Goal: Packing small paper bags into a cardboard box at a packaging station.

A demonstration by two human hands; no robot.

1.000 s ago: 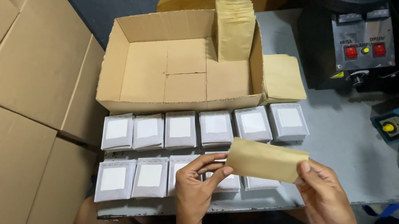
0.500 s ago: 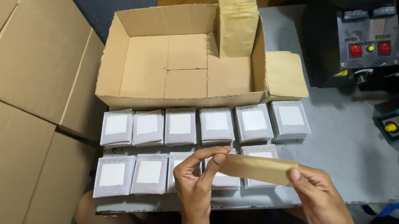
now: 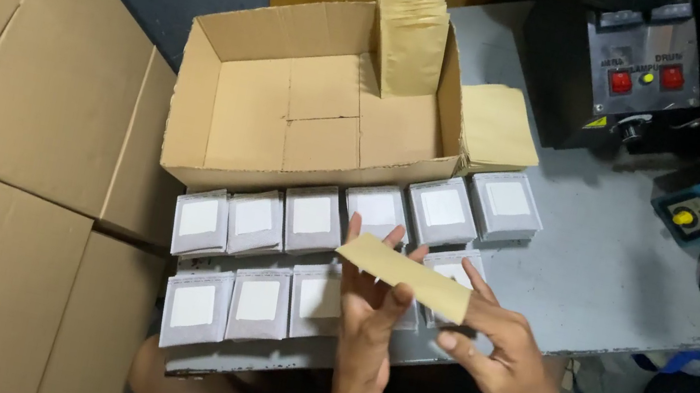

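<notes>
**Head view: both hands on a flat brown envelope above rows of small grey packets**

Flattened cardboard sheets [image 3: 10, 165] fill the left side. Beside them a grey table [image 3: 605, 270] carries an open cardboard box [image 3: 307, 112], its floor lined with flat brown pieces and a stack of brown envelopes [image 3: 412, 35] standing upright at its back right corner. A black machine with red switches [image 3: 622, 67] sits at the far right of the table. Just in front of the box lie two rows of small grey packets [image 3: 312, 219] with white squares on top.

Over the right end of those rows, the left hand [image 3: 366, 324] and the right hand [image 3: 499, 357] hold one brown envelope [image 3: 403, 276] between them. The left hand's fingers are spread behind it, and the right hand pinches its right end.
</notes>
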